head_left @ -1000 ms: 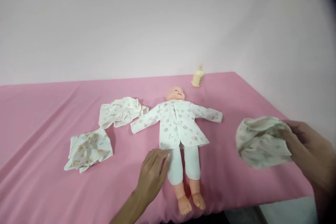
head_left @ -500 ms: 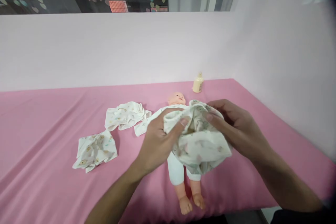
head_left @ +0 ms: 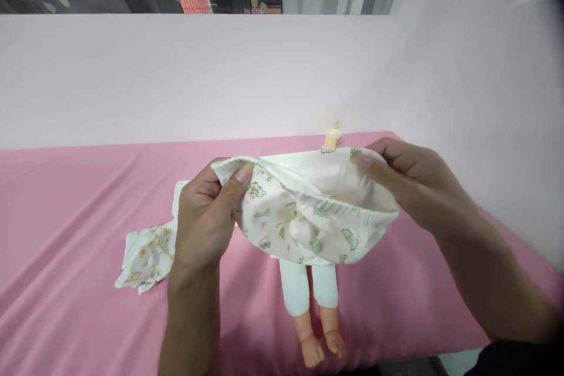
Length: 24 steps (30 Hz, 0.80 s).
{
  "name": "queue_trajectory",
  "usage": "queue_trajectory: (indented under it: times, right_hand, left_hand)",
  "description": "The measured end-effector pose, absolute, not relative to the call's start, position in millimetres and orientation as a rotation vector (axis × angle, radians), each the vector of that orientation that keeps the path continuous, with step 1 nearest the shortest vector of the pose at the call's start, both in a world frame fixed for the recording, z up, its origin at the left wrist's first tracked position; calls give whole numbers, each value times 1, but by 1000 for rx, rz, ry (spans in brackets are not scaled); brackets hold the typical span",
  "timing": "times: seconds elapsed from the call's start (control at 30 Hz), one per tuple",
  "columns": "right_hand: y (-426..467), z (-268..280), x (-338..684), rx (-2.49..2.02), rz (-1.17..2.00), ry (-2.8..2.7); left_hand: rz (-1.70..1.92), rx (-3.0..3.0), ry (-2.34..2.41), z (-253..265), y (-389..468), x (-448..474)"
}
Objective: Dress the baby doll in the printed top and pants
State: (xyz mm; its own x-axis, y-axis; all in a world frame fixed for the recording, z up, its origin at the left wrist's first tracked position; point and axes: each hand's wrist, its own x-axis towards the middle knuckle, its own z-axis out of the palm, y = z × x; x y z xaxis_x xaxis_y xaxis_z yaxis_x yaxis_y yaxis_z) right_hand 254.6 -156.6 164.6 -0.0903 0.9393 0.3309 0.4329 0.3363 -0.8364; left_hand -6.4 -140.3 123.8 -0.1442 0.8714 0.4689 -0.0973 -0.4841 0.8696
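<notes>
My left hand (head_left: 202, 217) and my right hand (head_left: 414, 188) hold a white printed baby garment (head_left: 324, 241) with a gathered elastic edge, stretched wide between them. Each thumb pinches the rim against the fingers, and the opening gapes toward the right. Its exact kind is unclear from its bunched shape. Beneath it a baby doll (head_left: 294, 288) lies on its back, legs in white cloth and feet bare toward me. The garment hides the doll's head and upper body.
A pink sheet (head_left: 88, 200) covers the surface, which meets white walls behind and at right. On the left lies a crumpled printed cloth (head_left: 147, 258), with another partly behind my left hand. A pale yellow pump bottle (head_left: 331, 138) stands at the back.
My hands have moved apart, the left one leftward, and the bunched garment is now spread wide with its opening showing. It now covers the doll's head, which was visible before.
</notes>
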Motion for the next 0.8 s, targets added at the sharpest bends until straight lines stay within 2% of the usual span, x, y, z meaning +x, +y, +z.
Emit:
queue_trajectory:
  times: [0.1,0.23,0.3,0.53,0.63,0.8]
  right_hand:
    - [-142,173,258,-1178,763,-1594]
    - [-130,169,252,-1143,570,-1571]
    - [-132,159,243,-1148,489,-1672]
    - [-136,132,220,-1068,493,-2238]
    - [-122,152,238,-1059,491,-2238]
    - [-118,214,265,-936,459,-1851]
  left_hand:
    - [1758,1378,897,125,-136,-6]
    - [1761,1305,900,124,-134,-5]
    - [1754,1294,915,122,-135,-4]
    - [1753,1385,989,119,-136,-10]
    - [1867,1318,1025,125,-137,-19]
    - [2006,1276,1045,137,-151,-22]
